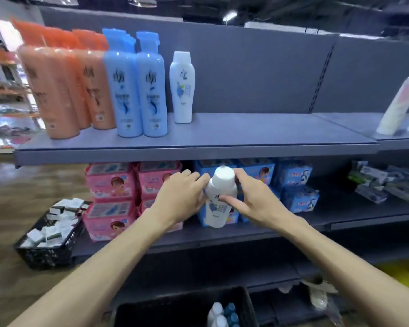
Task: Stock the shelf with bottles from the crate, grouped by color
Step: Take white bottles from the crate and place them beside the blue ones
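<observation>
The top shelf (246,135) already carried its colour groups: orange bottles (57,90) at the left, blue bottles (137,90) beside them, then one white bottle (182,88) starting its own group. The black crate (151,310) below held a few more white and blue bottles. Both hands gripped another white bottle (219,208) under the shelf edge, left hand (180,199) and right hand (253,199) fingers wrapped around it, not yet shelved.

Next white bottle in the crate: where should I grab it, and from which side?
Grip the white bottle by its cap and shoulder, coming straight down from above. It stands upright in the black crate, packed against the blue-capped bottles, so only the tops show and the crate walls block the sides.
</observation>
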Action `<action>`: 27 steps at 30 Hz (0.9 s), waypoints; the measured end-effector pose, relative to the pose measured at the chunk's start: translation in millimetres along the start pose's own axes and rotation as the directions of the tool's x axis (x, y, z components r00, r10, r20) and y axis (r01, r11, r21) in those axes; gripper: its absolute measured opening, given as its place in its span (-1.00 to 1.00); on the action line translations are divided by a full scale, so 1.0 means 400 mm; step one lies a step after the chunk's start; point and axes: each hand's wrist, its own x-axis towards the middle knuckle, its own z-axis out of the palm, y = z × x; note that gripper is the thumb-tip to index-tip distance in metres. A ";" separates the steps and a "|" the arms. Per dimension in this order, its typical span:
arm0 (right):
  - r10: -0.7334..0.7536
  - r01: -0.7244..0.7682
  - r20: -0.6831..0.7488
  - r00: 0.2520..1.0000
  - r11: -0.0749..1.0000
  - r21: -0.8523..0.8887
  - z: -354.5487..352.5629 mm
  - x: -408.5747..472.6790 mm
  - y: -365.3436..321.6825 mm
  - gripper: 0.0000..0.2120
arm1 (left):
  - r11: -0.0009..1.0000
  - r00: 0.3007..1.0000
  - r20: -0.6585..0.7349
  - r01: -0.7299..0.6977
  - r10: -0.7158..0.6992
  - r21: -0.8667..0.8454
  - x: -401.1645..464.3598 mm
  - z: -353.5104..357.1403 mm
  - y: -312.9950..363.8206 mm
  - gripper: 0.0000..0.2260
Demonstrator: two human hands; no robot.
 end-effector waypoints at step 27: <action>-0.057 0.060 -0.022 0.998 0.979 0.193 -0.313 0.431 -0.136 -0.58 | 0.946 0.972 -0.208 0.169 -0.112 0.277 0.350 -0.289 -0.199 -0.80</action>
